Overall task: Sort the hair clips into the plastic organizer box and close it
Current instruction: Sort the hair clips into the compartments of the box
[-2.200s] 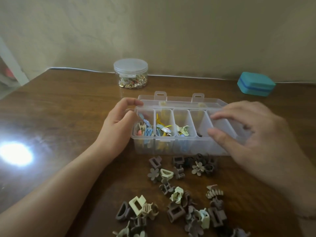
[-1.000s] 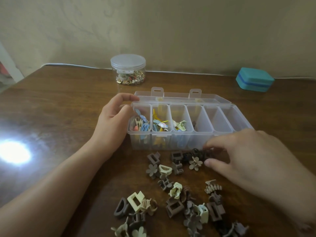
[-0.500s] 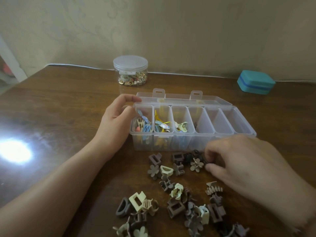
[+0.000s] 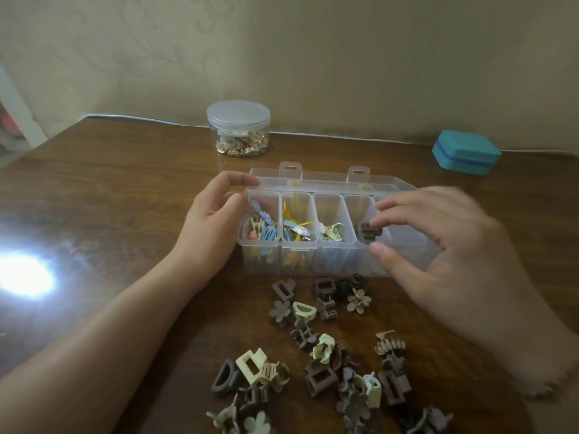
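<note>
Right now the right hand is blurry, hiding the box's far compartments. Its fingertips are pinching a dark brown clip over the fourth slot of the clear organizer box. At nine o'clock the left hand is gripping the box's corner. More hair clips are lying at six o'clock, some cut off below.
</note>
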`<state>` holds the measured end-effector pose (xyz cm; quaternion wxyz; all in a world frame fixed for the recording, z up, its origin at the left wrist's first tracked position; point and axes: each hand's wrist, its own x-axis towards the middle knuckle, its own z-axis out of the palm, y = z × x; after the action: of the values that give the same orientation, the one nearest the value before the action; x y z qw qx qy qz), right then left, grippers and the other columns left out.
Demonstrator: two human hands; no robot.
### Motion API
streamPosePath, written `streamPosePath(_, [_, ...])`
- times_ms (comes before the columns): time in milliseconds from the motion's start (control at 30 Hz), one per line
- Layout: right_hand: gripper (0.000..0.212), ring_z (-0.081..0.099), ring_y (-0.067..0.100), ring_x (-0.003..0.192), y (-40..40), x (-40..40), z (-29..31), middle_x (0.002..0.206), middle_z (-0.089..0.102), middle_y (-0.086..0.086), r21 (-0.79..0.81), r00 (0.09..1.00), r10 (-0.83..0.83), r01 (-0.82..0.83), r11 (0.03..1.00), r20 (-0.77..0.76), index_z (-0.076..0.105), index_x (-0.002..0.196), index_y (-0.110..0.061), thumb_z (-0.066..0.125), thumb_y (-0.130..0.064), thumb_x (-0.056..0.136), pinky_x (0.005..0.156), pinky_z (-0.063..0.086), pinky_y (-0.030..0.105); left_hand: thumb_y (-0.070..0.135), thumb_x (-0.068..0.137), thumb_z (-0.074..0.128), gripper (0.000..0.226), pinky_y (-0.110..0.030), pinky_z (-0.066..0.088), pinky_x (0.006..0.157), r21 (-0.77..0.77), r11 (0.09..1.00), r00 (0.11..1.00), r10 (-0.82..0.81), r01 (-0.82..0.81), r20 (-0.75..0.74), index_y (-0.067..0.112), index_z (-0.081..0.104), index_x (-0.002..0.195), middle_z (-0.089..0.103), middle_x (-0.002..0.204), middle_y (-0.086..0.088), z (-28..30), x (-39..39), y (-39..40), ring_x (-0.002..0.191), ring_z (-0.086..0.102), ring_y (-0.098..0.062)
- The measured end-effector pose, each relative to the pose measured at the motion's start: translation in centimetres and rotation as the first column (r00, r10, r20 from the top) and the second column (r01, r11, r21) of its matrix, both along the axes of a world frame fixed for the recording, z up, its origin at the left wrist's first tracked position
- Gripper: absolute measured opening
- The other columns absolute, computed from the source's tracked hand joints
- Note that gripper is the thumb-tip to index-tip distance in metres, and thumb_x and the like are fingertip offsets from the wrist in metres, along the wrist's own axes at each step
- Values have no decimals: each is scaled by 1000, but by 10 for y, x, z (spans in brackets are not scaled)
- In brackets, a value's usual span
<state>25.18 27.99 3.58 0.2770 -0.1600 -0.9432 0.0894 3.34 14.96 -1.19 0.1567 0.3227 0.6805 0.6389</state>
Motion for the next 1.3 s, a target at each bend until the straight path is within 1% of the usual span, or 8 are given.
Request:
streamPosePath(133, [14, 58, 4, 91, -10, 3, 10, 91, 65, -12, -7, 995, 76, -76, 997, -71, 68, 95, -23, 64, -29, 83, 80, 45, 17, 1, 94, 42, 30, -14, 47, 52, -10, 1000, 1000, 3, -3, -16, 16, 61, 111, 71, 74, 19, 0, -1, -1, 68, 62, 4])
streamPosePath(267, [20, 54, -4, 58, -18, 6, 9, 66, 58, -26, -75, 961, 128, -112, 991, 247, 64, 84, -40, 49, -52, 79, 51, 37, 9, 3, 95, 43, 28, -12, 46, 54, -30, 1000, 998, 6, -8, -59, 16, 61, 112, 70, 75, 24, -1, -1, -1, 68, 62, 7])
streamPosePath(500, [31, 50, 2, 83, -22, 0, -2, 89, 56, -21, 76, 914, 57, -95, 993, 402, 53, 107, -41, 43, -62, 87, 69, 44, 23, 3, 95, 44, 28, -14, 48, 57, -30, 999, 998, 10, -12, -55, 15, 61, 113, 72, 78, 22, -2, -2, -1, 70, 61, 5])
streamPosePath(800, [16, 54, -6, 70, -13, 6, 12, 84, 56, -28, -85, 993, 105, -109, 990, -46, 63, 96, -33, 58, -39, 83, 54, 41, 9, 4, 95, 43, 29, -16, 49, 61, -44, 999, 998, 17, -20, -67, 19, 61, 113, 73, 80, 21, -3, -3, -1, 74, 65, 4])
streamPosePath(967, [27, 58, 7, 102, -2, -2, -2, 110, 64, -14, -13, 999, 17, -17, 1000, -34, 66, 112, -25, 64, -30, 85, 78, 51, 29, 6, 95, 44, 29, -21, 53, 59, -45, 999, 999, 1, -2, -34, 22, 61, 112, 73, 86, 19, -3, -4, -2, 76, 66, 0])
streamPosePath(1067, [16, 58, 5, 87, -8, 1, 4, 94, 66, -12, 2, 997, 72, -72, 997, -42, 69, 100, -24, 61, -31, 87, 72, 47, 18, 4, 95, 43, 30, -20, 53, 59, -39, 999, 999, -2, 0, -47, 20, 61, 111, 73, 83, 18, -2, -3, -2, 73, 65, 0])
streamPosePath(1167, [27, 58, -2, 67, -15, 3, 7, 80, 65, -22, -68, 978, 93, -81, 994, 186, 67, 100, -38, 48, -51, 84, 58, 52, 21, 3, 94, 42, 29, -17, 50, 54, -19, 1000, 1000, 4, -4, -26, 18, 61, 110, 70, 76, 19, -2, -3, -1, 64, 61, 2])
streamPosePath(1300, [41, 54, 0, 92, -20, -4, 2, 101, 61, -22, 43, 858, -12, -12, 999, 513, 46, 129, -45, 44, -58, 90, 81, 52, 27, 6, 95, 44, 28, -18, 50, 57, -27, 1000, 999, 5, -6, -34, 21, 62, 110, 71, 78, 20, -2, -2, -1, 69, 63, 1])
